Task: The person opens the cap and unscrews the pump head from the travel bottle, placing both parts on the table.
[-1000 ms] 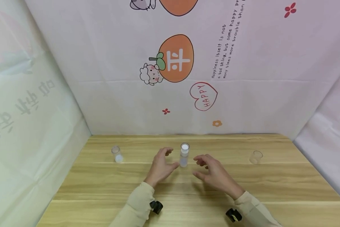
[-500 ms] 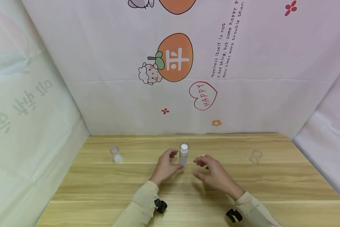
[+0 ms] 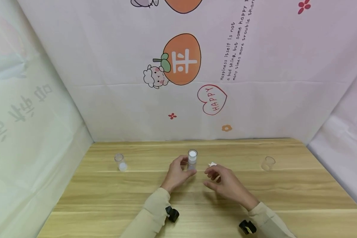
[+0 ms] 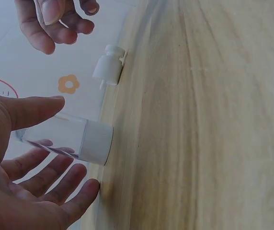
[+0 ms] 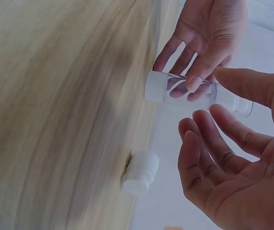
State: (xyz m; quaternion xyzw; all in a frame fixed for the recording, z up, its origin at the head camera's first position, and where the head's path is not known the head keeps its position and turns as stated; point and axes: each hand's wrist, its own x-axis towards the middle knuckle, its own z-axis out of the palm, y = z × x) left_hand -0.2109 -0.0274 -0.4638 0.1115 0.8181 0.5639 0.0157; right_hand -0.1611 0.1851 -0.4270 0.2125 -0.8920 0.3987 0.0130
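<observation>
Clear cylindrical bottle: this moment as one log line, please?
bottle: upright; left hand: around it, contact unclear; right hand: empty; white cylindrical piece: lying sideways

Bottle (image 3: 192, 160) on table (image 3: 107, 205), cup (image 3: 268, 164) farther right

A wood-grained table (image 3: 196, 208) bears an upright bottle (image 3: 192, 159) between the left hand's (image 3: 176, 174) thumb and fingers, a white piece (image 3: 212, 164) just beyond the right hand (image 3: 226, 184), a white-bottomed container (image 3: 122, 166) well left of both, and a clear cup (image 3: 268, 163) well right.

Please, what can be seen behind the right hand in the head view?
The edge of a white piece shows beyond the right hand; the hand covers the rest.
</observation>
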